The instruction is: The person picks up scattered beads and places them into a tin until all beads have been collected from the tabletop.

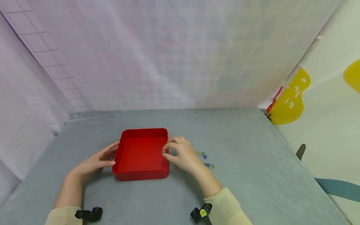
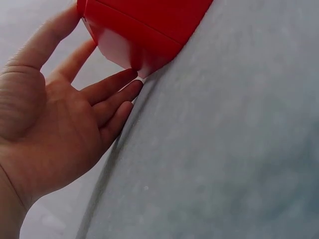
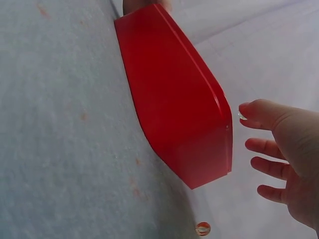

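Note:
A square red tray [image 1: 142, 153] with raised walls sits on the grey table, its inside bare. My left hand [image 1: 94, 161] lies against the tray's left wall. In the left wrist view, that hand's fingers [image 2: 117, 82] are fairly straight, and their tips touch the red wall. Over the tray's right rim, my right hand [image 1: 181, 154] pinches a small glass marble [image 1: 163, 152] between thumb and index finger. The right wrist view shows this marble [image 3: 241, 116] as a pale glint at the fingertips, with the other fingers spread apart.
Several blue and green glass marbles [image 1: 208, 165] lie on the table [image 1: 253, 150] right of the right hand. An orange-streaked marble [image 3: 203, 229] shows near the tray's corner in the right wrist view. A pale curtain [image 1: 180, 56] hangs behind the table.

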The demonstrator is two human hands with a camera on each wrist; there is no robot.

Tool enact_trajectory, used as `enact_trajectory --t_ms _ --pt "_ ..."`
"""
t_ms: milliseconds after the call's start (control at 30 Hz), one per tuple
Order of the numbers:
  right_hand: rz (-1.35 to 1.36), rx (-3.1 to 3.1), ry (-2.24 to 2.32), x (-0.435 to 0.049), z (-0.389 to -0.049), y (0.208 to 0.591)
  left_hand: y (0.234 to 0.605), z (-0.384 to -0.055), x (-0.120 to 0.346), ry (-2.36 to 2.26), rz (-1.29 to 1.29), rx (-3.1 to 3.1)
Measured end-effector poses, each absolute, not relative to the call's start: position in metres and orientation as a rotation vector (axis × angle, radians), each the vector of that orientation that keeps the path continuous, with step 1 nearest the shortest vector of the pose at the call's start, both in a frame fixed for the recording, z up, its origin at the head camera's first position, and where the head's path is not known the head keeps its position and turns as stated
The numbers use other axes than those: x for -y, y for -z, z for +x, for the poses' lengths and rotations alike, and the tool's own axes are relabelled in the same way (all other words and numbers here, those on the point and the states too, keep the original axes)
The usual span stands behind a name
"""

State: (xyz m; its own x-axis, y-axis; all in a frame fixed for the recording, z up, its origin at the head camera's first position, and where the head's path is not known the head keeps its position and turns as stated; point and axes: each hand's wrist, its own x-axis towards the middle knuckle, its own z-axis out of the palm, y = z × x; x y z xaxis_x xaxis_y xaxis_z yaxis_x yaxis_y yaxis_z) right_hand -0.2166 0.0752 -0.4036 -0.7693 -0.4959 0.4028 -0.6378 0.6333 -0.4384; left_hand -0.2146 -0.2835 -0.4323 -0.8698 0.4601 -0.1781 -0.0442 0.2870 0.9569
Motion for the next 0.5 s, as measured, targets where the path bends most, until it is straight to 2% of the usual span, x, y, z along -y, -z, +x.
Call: enact_trajectory --t_ms 500 --pt "0.961 2.653 -0.772 -0.064 -0.22 0.406 0.433 -0.214 0.283 -1.611 0.429 -2.142"
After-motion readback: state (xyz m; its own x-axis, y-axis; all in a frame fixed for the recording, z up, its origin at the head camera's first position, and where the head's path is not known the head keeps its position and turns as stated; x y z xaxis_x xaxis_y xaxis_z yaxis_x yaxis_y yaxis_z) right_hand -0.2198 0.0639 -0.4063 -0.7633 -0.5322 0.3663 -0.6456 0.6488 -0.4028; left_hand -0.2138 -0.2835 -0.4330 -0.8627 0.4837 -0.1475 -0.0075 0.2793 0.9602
